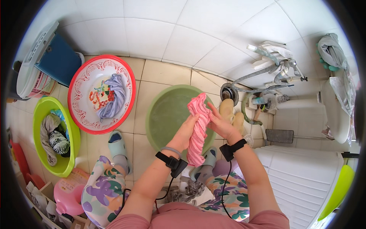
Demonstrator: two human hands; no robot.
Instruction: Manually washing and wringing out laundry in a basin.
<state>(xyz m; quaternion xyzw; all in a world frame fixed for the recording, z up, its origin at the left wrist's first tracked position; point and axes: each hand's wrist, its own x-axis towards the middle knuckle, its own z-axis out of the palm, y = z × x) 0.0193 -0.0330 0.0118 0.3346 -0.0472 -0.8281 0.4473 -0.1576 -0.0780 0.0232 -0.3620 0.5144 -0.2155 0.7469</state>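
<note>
A pink cloth [197, 133], twisted into a thick rope, is held upright over a green basin [152, 118] of cloudy water. My left hand [186, 133] grips it from the left side, with the fingers partly hidden behind it. On its other side is my right hand [225, 126], the fingers stretched out and the tips at the cloth's edge. Each wrist wears a black strap with a small box and a cable.
To the left stand a red-rimmed white basin [80, 105] with a twisted lilac cloth [113, 95] and a lime basin [40, 141] with wrung laundry. A pink jug [70, 196] is at lower left. Hoses run to a floor drain [228, 93]. A white ribbed panel [301, 179] lies right.
</note>
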